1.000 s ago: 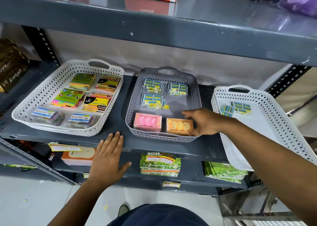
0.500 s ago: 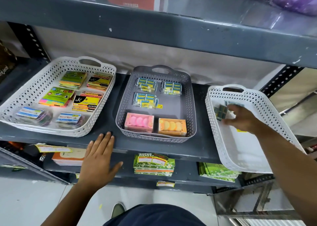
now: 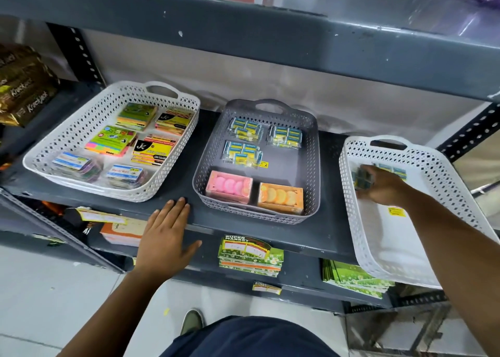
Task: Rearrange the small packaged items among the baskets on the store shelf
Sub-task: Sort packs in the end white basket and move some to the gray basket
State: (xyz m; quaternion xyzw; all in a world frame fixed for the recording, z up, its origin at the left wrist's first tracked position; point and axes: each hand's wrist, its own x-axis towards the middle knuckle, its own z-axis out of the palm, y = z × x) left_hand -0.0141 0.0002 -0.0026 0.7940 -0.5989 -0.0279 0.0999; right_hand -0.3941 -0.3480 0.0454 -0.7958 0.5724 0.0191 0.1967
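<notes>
My right hand (image 3: 384, 187), at the grey basket (image 3: 313, 167) a second ago, now grips a blurred packet (image 3: 362, 179) inside the right white basket (image 3: 433, 167). My left hand (image 3: 165, 237) stays flat, fingers spread, on the shelf edge (image 3: 243, 228). Legible: "SUPER MARKET" tag (image 3: 243, 245), "Knockjack" packs (image 3: 24, 94).

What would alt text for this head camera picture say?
A person's right hand grips a small packet in the right white basket, while the left hand rests flat on the shelf beside a grey basket.
</notes>
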